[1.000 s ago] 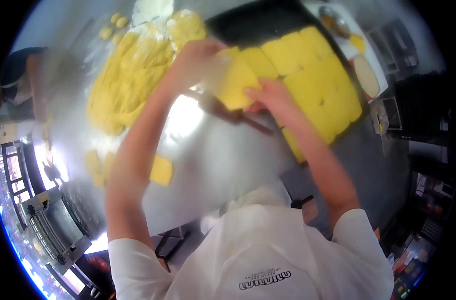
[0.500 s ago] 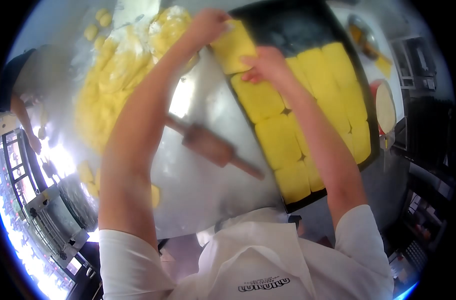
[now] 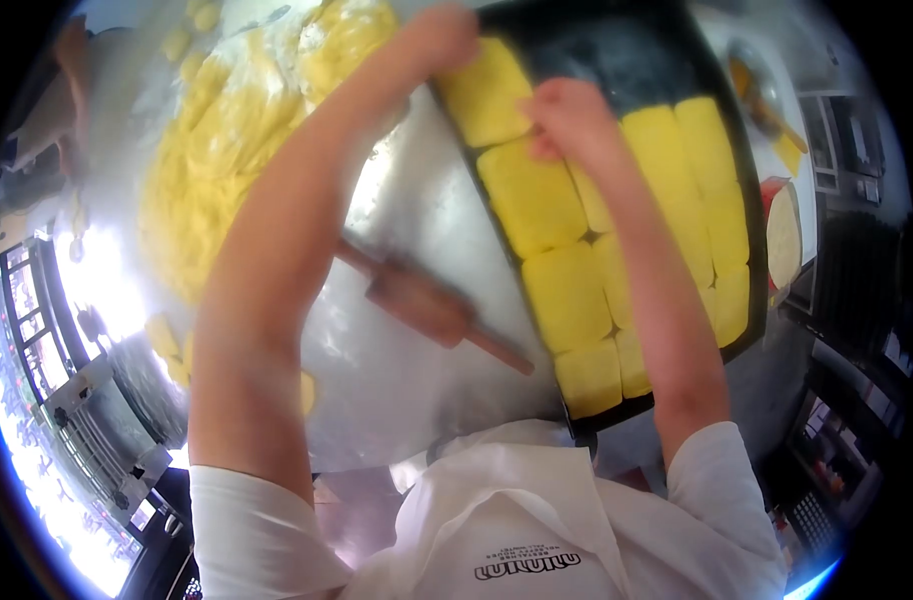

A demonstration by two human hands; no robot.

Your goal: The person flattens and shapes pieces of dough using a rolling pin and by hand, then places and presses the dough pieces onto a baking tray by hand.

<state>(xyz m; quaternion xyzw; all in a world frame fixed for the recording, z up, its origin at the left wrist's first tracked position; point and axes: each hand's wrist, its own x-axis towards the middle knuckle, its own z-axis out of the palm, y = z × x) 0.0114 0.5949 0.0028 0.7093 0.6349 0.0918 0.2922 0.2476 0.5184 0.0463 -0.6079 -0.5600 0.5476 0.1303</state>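
Left hand [image 3: 443, 40] sat at 11 o'clock of dough square [image 3: 485, 98], right hand [image 3: 579, 120] at 3, apart; blurred, grips could not be told.

A rolling pin [image 3: 422, 303] is lying near frame centre; a bowl [image 3: 748, 53] is resting at upper right; a ribbed device [image 3: 95, 432] is occupying lower left.
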